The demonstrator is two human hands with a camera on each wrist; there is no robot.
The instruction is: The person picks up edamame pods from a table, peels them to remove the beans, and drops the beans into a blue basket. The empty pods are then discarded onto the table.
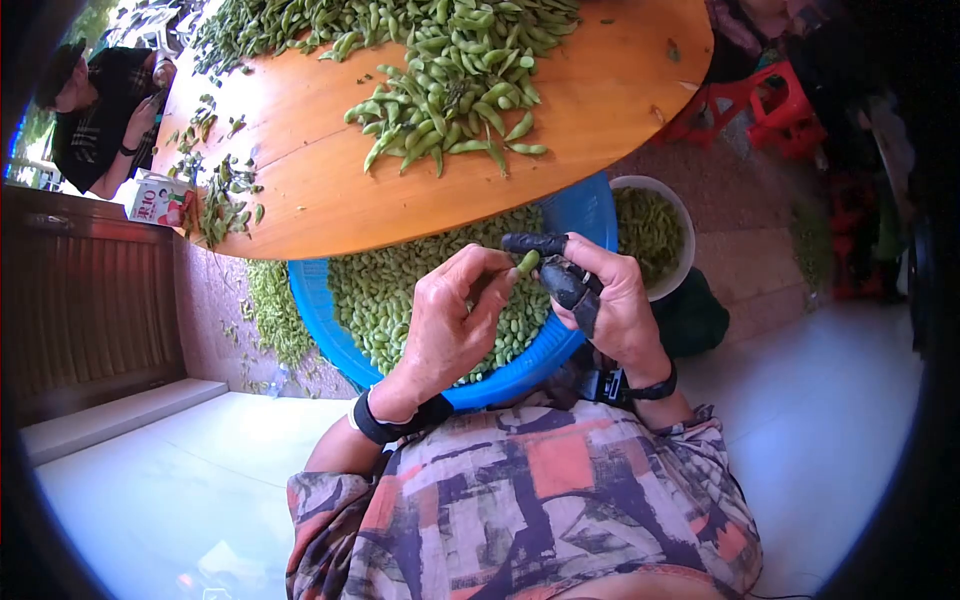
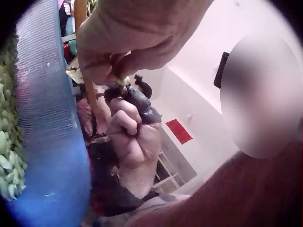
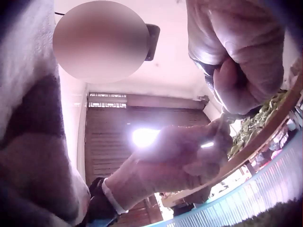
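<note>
Over a blue basket [image 1: 603, 215] of shelled green soybeans [image 1: 385, 300], the two hands meet at one green soybean pod [image 1: 528, 262]. My left hand [image 1: 448, 318] pinches the pod between thumb and forefinger. On its other side, my right hand [image 1: 622, 305] has its forefinger and thumb, both in black covers [image 1: 568, 285], closed about the pod's end. The left wrist view shows the right hand's other fingers [image 2: 124, 120] curled toward the palm. Most of the pod is hidden by fingertips in both wrist views.
A wooden table [image 1: 300, 180] stands just beyond the basket, with a heap of unshelled pods [image 1: 450, 90]. A white bucket [image 1: 688, 240] of green husks sits to the right. Husks [image 1: 275, 310] lie on the floor at left. Another person [image 1: 100, 120] sits across the table by a carton [image 1: 160, 200].
</note>
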